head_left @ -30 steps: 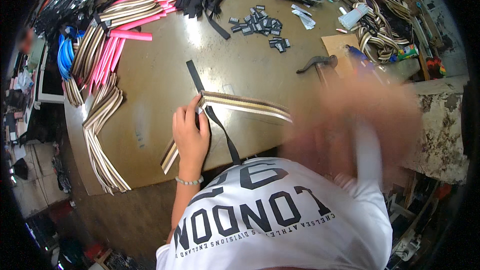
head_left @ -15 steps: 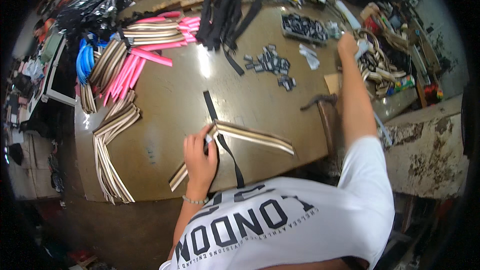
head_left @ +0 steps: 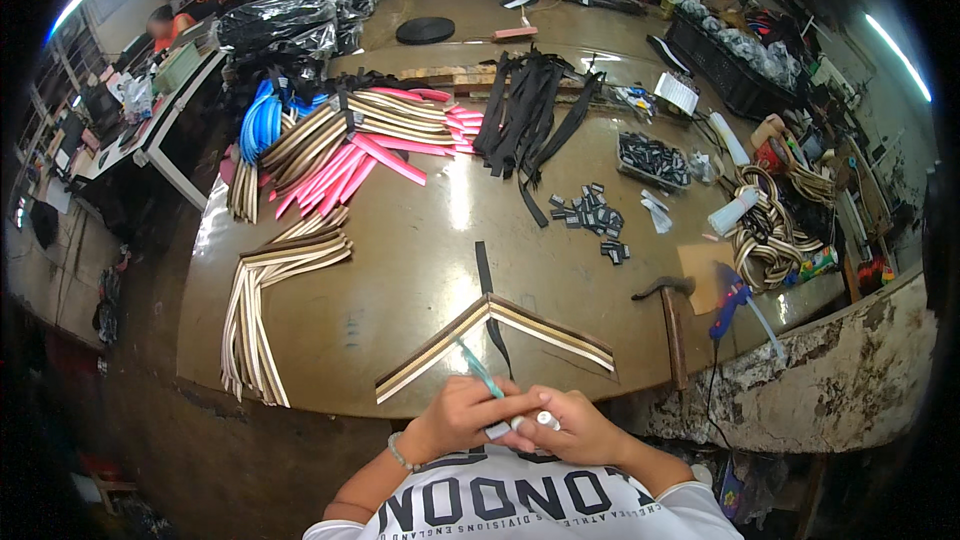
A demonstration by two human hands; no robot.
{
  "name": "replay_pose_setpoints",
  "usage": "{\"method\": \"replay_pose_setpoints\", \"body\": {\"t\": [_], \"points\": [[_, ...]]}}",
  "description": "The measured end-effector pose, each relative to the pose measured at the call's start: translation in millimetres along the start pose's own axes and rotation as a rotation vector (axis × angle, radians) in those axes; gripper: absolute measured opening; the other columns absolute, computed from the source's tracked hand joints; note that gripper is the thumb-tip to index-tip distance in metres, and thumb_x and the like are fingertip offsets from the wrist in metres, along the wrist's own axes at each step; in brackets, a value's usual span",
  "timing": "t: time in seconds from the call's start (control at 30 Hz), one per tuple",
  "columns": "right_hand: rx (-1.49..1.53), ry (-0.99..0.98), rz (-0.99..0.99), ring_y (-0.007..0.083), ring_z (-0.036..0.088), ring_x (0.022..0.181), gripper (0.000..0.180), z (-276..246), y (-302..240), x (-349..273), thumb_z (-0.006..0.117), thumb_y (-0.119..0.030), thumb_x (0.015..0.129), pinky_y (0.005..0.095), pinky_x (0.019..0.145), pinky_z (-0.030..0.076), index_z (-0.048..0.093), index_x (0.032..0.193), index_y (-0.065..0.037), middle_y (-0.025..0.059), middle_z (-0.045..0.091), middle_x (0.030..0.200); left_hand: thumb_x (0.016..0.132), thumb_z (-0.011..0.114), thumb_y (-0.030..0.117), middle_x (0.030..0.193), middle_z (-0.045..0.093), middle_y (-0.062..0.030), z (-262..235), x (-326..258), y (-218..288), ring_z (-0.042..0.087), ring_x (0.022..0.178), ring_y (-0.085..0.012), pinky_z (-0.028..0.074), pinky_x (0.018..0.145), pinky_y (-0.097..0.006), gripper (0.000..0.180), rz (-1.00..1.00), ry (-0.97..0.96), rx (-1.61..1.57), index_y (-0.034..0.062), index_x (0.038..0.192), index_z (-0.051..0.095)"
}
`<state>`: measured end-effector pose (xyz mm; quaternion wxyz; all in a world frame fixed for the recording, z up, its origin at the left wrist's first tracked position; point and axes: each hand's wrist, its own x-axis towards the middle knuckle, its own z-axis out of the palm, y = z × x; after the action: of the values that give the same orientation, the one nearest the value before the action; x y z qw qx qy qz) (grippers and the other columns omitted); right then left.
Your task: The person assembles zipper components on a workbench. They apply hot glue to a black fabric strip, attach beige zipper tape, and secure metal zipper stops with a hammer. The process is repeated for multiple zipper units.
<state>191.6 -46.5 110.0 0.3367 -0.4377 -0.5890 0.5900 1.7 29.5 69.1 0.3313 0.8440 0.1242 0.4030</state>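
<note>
Both my hands meet at the table's front edge, fingers closed. My left hand [head_left: 462,418] holds a small grey tag [head_left: 497,430] low between its fingers. A thin teal stick-like tool [head_left: 480,368] juts up from its fingertips; its kind is unclear. In my right hand [head_left: 578,427] is a small white cylindrical piece [head_left: 547,420], its rest hidden by the fingers. Just beyond the hands lies a V-shaped strap [head_left: 550,329] striped in brown, tan and white, its peak pointing away. A narrow black tape [head_left: 484,268] crosses at that peak.
Left are stacked striped straps [head_left: 252,330] and pink strips [head_left: 335,180]. Black zippers [head_left: 530,120], loose grey tags [head_left: 592,212] and a tub of tags [head_left: 652,162] lie farther back. A hammer [head_left: 673,335] and blue glue gun [head_left: 732,305] are at right.
My right hand has come back from the far right to meet my left. My left hand has let go of the striped strap. The view has tilted up, showing more of the room.
</note>
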Motion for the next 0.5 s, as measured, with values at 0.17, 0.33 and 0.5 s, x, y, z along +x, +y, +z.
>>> {"method": "replay_pose_setpoints", "body": {"t": [0.17,0.33,0.5], "points": [[0.364,-0.240,0.315,0.0055,0.050,0.059,0.036,9,-4,2,0.049,-0.043,0.102,0.0209,0.054,0.043,0.054,0.102,-0.007,0.0030,0.066,0.086,0.073,0.079,0.018,0.077,0.063,-0.0053,-1,-15,12,0.060,0.058,-0.0199,0.045,0.048,-0.029,0.021,0.267,0.107,0.133,0.0052,0.084,0.067],[0.300,-0.109,0.267,0.0100,0.053,0.064,0.042,14,-1,2,0.045,-0.045,0.103,0.0247,0.057,0.043,0.053,0.106,-0.004,0.0043,0.057,0.077,0.072,0.084,0.021,0.072,0.063,-0.0079,9,-22,17,0.059,0.057,-0.0220,0.047,0.051,-0.031,0.028,0.006,0.233,0.132,0.0043,0.083,0.064],[-0.158,0.117,-0.025,0.0200,0.056,0.095,0.044,11,4,-12,0.045,-0.032,0.105,0.0314,0.088,0.045,0.042,0.138,-0.002,0.0123,0.056,0.108,0.077,0.083,0.014,0.066,0.062,-0.0043,15,-25,23,0.051,0.053,-0.0061,0.040,0.049,-0.022,0.025,-0.427,0.466,-0.066,0.0029,0.086,0.063]]}}
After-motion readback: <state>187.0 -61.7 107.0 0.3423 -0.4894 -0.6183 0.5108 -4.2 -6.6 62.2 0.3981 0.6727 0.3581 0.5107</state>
